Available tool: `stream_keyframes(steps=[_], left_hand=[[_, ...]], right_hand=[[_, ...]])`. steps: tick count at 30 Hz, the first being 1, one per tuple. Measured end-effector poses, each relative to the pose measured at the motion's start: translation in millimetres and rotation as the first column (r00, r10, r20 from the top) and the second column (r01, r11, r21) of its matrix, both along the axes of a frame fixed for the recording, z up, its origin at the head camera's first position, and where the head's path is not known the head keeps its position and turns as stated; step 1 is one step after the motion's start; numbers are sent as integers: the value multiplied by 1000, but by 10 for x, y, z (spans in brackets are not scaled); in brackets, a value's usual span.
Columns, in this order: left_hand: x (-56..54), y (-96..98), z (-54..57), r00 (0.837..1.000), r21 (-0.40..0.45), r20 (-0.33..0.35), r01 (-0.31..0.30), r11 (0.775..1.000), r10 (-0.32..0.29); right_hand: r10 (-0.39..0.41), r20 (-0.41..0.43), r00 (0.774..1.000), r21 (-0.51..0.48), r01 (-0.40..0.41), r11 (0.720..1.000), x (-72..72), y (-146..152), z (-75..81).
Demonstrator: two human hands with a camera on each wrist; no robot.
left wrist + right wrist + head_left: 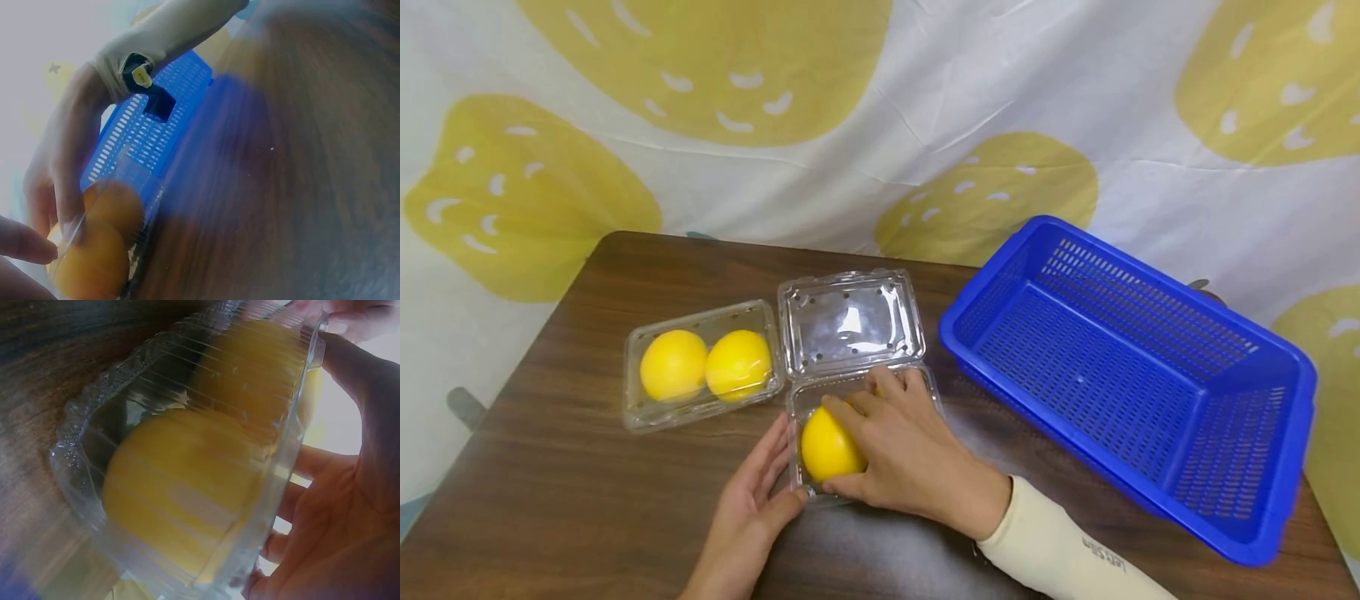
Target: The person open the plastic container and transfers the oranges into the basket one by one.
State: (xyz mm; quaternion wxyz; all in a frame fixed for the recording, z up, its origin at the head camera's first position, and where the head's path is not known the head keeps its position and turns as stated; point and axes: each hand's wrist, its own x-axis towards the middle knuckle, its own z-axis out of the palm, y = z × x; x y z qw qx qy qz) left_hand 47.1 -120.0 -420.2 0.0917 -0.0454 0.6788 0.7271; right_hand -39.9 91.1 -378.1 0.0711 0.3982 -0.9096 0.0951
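An open clear clamshell box [796,402] sits mid-table, its lid [850,321] folded back. My right hand [895,450] reaches into it, and its fingers and thumb curl round a yellow round fruit [827,450]. My left hand [760,492] lies with straight fingers against the box's left side, thumb at the front corner. Through the ribbed wall [87,425] in the right wrist view I see that fruit [181,487] and a second one [250,369] behind it. The left wrist view is blurred and shows the fruit [94,256] under my right hand [62,169].
A closed clamshell box [700,417] with two yellow fruits [673,364] stands just left of the open one. An empty blue slotted basket [1075,367] fills the table's right side. The brown wooden table [550,467] ends at a patterned curtain [925,100] behind.
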Motion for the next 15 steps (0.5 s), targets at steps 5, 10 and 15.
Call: stream_keyframes(steps=[5, 10, 15], left_hand=[[15, 18, -40, 998, -9, -56, -18, 1000, 17], [29, 29, -70, 997, -12, -77, -30, 999, 29], [30, 35, -78, 997, -12, -74, -36, 999, 35]], right_hand=[[3, 11, 1000, 7, -3, 1000, -22, -13, -4], [4, 15, 1000, -4, -4, 1000, -29, -10, -25], [9, 33, 999, -37, -8, 999, -37, 8, -74]])
